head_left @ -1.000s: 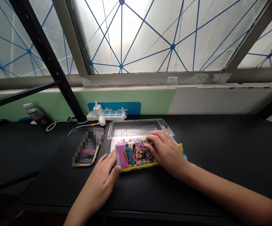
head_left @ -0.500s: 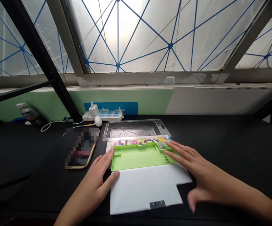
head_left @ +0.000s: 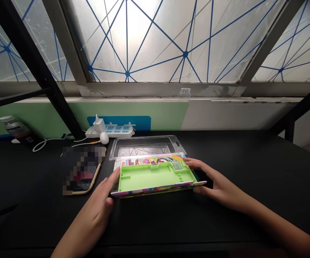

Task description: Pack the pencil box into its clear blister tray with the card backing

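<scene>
Your L hand (head_left: 94,211) & R hand (head_left: 215,188) bracket opp. ends of the open pencil case (head_left: 155,179), L fingers pressed together, R fingers slightly spread, prob. to keep it level & steady, just in front of the clear blister pack (head_left: 141,147) on the black desk (head_left: 36,215).

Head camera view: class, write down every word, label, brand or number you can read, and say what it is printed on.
Nothing can be read. The print on the colourful card behind the lime-green plastic tray is too small, as is the bottle label; the phone is pixelated.
</scene>
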A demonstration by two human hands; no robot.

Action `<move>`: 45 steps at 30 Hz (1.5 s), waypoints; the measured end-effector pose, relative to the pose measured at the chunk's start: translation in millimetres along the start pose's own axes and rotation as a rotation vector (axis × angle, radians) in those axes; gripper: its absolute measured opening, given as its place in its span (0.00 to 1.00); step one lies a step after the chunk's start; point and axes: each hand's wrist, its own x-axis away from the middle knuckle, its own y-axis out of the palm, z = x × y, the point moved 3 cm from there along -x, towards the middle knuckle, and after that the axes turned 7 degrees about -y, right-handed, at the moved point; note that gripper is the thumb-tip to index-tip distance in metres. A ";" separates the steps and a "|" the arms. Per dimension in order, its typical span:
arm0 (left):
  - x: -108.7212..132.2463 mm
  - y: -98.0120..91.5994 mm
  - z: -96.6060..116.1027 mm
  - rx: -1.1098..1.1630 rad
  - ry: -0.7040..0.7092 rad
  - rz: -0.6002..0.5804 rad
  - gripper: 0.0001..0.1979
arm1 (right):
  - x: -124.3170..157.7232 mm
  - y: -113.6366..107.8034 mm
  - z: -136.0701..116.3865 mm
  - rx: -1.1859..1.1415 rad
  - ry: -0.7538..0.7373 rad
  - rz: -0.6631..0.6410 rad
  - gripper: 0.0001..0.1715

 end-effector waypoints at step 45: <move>-109.8 -12.3 19.4 -0.596 0.247 0.128 0.30 | -86.7 6.2 2.2 0.550 -0.526 0.269 0.16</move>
